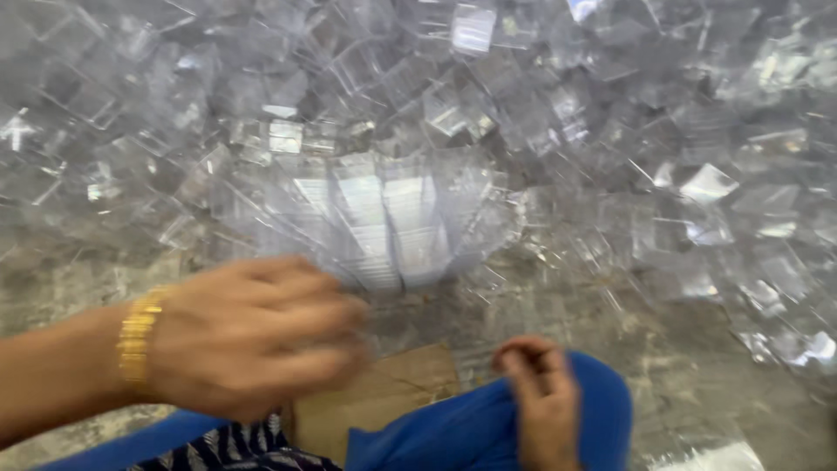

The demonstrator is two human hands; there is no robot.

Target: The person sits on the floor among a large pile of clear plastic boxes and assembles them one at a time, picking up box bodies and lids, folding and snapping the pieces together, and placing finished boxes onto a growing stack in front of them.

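A huge heap of clear plastic box pieces (558,113) fills the upper view. In front of me a fanned stack of nested clear plastic pieces (388,218) rises from the heap's near edge. My left hand (253,336), with a gold bracelet at the wrist, is blurred and reaches toward the base of that stack; whether it grips the stack is hidden by the blur. My right hand (545,397) rests on my knee in blue cloth (471,427), fingers curled, with nothing visible in it.
A brown cardboard piece (392,397) lies on the grey floor (663,349) between my knees. Loose clear pieces are scattered on the floor at the right. A dark patterned garment shows at the bottom edge.
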